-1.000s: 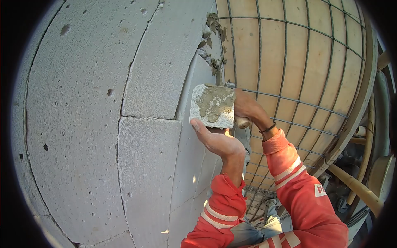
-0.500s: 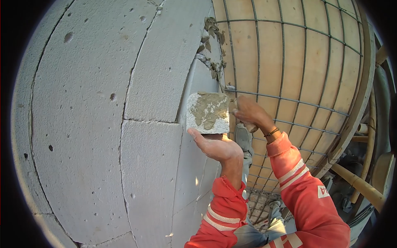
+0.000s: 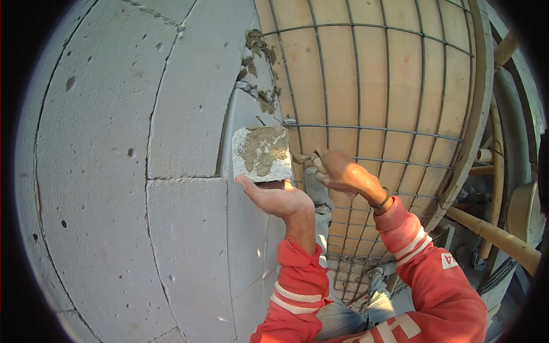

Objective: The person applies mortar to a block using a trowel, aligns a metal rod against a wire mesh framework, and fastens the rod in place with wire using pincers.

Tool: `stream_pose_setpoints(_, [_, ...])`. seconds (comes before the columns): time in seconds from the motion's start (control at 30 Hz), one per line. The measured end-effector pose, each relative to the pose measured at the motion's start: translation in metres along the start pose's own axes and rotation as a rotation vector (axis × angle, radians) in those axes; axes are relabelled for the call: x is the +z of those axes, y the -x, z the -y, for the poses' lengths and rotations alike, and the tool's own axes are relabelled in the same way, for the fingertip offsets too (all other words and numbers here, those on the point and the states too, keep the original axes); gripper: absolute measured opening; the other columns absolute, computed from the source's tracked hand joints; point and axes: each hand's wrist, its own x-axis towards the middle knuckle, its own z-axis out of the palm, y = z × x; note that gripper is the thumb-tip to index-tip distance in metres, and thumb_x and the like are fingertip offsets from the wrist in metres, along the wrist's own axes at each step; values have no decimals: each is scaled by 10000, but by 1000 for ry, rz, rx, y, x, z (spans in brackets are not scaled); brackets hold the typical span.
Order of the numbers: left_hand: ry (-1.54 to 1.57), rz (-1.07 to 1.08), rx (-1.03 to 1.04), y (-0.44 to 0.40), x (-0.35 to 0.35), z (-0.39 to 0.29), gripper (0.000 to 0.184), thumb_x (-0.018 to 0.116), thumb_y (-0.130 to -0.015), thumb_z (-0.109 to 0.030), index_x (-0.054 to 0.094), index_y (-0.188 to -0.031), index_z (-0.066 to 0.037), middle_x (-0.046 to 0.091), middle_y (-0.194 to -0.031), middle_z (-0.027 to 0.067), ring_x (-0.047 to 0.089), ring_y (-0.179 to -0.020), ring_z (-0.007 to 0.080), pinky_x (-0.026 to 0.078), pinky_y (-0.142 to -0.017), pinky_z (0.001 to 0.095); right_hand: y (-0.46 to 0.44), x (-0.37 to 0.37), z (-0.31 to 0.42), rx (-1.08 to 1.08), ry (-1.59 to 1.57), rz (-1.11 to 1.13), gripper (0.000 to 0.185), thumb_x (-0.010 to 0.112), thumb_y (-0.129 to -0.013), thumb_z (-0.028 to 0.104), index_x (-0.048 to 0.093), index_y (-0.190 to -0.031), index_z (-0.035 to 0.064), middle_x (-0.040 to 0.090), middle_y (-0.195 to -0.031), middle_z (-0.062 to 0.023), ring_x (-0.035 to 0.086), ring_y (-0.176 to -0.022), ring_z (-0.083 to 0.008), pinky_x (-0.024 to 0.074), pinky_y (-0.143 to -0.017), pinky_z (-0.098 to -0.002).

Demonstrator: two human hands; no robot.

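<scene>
- Bright, soft daylight on the grey wall (image 3: 189, 228), with small sunlit flecks low down
- Warm glow on the right hand (image 3: 343, 170)
- Fisheye bends the rebar grid (image 3: 358, 128); 4 corners black

I see a pale, mortar-smeared block (image 3: 262, 154) held up in the left hand (image 3: 280, 198). A tan-handled tool (image 3: 314, 162) juts from the right hand (image 3: 347, 172).

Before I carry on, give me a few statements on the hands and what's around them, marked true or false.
1. The left hand holds the square white piece. True.
2. The upward face of that piece is bare. False: grey mortar covers much of it.
3. The right hand is empty. False: it grips a pale tool handle.
4. Crossed steel bars stand before a tan panel. True.
5. Both sleeves are blue. False: the sleeves are red.
</scene>
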Motion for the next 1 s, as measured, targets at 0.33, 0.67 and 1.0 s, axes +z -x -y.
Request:
stream_pose_setpoints(0.33, [-286,357,-318,30,0,7,583,313,-1054,-468,401,-1460,-59,485,-1422,168,531,-1272,351,495,-1003,537,181,64,-38,425,-378,-502,450,679,-866,125,437,-1200,-55,631,-808,-278,632,-773,-488,502,-672,-471])
stream_pose_setpoints(0.67, [-413,580,-706,92,-18,31,517,397,-1046,-438,445,-1438,-105,506,-1421,118,550,-1263,322,499,-975,554,242,27,-7,283,21,-655,356,696,-770,69,538,-1083,5,612,-868,-140,651,-760,-362,528,-636,-443])
stream_pose_setpoints(1.0, [-446,846,-787,119,-35,62,507,376,-1051,-453,479,-1406,-105,635,-1284,124,671,-1061,330,585,-814,518,373,62,-24,585,166,-561,338,650,-838,91,481,-1118,3,603,-810,-167,636,-683,-388,464,-533,-514])
